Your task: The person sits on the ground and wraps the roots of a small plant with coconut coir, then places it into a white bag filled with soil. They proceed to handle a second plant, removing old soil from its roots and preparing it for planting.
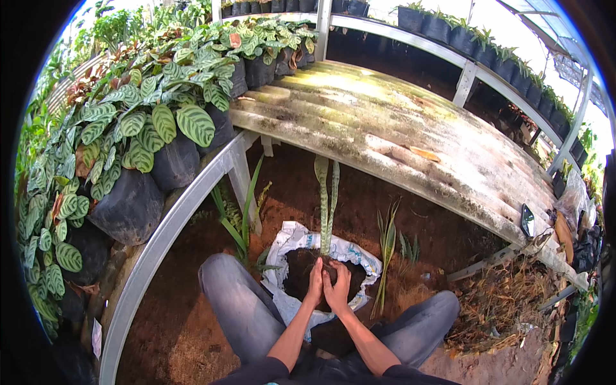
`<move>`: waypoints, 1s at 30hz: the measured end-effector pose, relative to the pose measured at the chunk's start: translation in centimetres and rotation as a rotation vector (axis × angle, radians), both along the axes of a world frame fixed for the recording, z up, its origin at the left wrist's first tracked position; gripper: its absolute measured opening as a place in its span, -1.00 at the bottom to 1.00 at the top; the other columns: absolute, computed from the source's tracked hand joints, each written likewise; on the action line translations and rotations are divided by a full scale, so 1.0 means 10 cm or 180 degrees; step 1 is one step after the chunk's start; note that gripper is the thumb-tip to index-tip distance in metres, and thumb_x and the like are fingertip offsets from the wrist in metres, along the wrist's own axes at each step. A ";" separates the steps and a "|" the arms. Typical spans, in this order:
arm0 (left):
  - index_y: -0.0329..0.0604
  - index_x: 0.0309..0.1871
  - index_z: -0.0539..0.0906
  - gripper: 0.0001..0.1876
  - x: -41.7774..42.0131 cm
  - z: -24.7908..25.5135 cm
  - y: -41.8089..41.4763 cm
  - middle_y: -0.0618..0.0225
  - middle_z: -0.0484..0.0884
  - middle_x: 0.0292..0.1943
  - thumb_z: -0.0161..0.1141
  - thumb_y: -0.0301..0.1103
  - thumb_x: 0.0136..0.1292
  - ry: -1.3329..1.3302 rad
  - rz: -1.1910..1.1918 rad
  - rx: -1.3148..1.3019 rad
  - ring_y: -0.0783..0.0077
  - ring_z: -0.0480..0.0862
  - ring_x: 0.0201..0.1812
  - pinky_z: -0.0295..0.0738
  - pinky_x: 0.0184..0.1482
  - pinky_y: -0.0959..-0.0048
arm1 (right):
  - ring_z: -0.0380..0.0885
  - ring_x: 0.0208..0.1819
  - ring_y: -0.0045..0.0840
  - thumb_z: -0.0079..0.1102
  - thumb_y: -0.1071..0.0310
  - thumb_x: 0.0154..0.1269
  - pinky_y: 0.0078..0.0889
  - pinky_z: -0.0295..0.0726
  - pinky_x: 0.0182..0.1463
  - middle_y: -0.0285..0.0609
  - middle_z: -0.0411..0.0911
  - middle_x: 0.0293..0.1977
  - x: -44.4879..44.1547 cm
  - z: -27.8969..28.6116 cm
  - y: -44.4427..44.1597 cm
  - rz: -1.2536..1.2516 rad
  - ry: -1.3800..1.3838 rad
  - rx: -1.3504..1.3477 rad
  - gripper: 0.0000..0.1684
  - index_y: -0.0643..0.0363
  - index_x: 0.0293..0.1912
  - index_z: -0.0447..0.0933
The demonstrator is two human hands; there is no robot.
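Both hands cup a dark clump of soil (329, 270) at the base of a snake plant (325, 211), whose tall mottled leaves stand upright. My left hand (315, 283) presses on the clump's left side, fingers pointing away from me. From the right, my right hand (339, 287) curls around it with bent fingers. Under them sits a white woven plastic sack (368, 262) with its rim rolled down and printing on it. Dark potting soil (297, 276) fills the sack. How deep the clump sits in that soil is hidden by my hands.
A corrugated bench top (385, 125) crosses ahead, with a phone (527, 220) at its right end. Potted calatheas (139, 120) in black bags line the left behind a metal rail (159, 250). Loose snake plant leaves (386, 236) stand right of the sack. Dry roots (500, 308) lie heaped at right.
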State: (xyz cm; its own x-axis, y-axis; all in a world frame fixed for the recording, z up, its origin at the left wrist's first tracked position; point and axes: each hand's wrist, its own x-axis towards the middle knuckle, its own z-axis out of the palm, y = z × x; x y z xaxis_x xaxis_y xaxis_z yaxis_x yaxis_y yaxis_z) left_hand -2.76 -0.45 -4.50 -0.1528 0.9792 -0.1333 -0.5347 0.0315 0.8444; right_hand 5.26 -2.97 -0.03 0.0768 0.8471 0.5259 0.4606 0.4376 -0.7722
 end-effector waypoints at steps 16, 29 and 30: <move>-0.40 0.31 0.36 -0.46 -0.08 -0.32 0.02 -0.02 0.44 0.24 -0.21 -0.07 0.54 0.0791 0.0373 -0.0241 0.17 0.41 0.28 0.20 0.34 0.32 | 0.47 0.08 -0.53 0.17 0.34 0.41 -0.47 0.41 0.17 -0.11 0.57 -0.02 0.00 0.01 0.07 0.0689 0.2390 -0.1039 -0.74 0.34 -0.03 0.53; -0.33 0.13 0.41 -0.71 0.06 -0.51 -0.04 -0.08 0.50 -0.03 -0.07 -0.39 0.43 0.2591 0.0450 0.0562 -0.04 0.54 0.03 0.42 0.10 0.15 | 0.50 0.05 -0.48 0.22 0.31 0.38 -0.42 0.43 0.18 0.01 0.57 0.04 0.08 -0.04 0.09 0.0269 0.1880 -0.1371 -0.55 0.46 0.11 0.48; -0.34 0.14 0.41 -0.69 0.08 -0.52 -0.04 -0.07 0.50 -0.01 -0.09 -0.33 0.46 0.2284 0.0363 0.0437 -0.04 0.53 0.06 0.41 0.13 0.16 | 0.49 0.12 -0.43 0.19 0.31 0.39 -0.39 0.41 0.23 0.02 0.54 0.09 0.07 -0.03 0.11 0.0290 0.1827 -0.1308 -0.56 0.44 0.12 0.48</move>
